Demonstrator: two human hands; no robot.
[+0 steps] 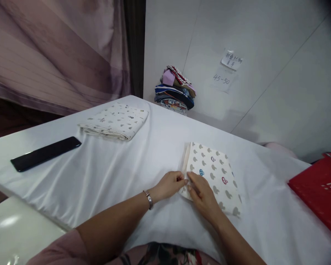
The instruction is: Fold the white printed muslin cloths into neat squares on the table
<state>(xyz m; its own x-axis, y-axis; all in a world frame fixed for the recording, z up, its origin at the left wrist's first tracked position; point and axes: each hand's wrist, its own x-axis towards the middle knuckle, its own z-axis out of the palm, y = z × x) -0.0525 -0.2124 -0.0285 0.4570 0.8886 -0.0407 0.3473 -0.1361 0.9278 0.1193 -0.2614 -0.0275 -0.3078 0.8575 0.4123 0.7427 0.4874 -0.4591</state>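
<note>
A folded cream cloth point(213, 173) printed with grey mushroom-like shapes, plus a few coloured ones, lies flat on the white-covered table point(165, 129). At its left edge, where a pale strip runs along the fold, both my hands meet. My left hand point(171, 185) pinches that edge with thumb and forefinger, a metal band on its wrist. My right hand point(203, 195) rests partly over the cloth, its fingers closed on the same edge close to the left fingertips. What exactly lies between the fingertips is too small to make out.
Another folded white cloth with small prints point(116, 121) lies at the table's back left, near a black phone point(46, 154). Past the far edge stands a stack of folded fabrics point(175, 90) by the wall. A red bag point(320, 189) sits at the right edge.
</note>
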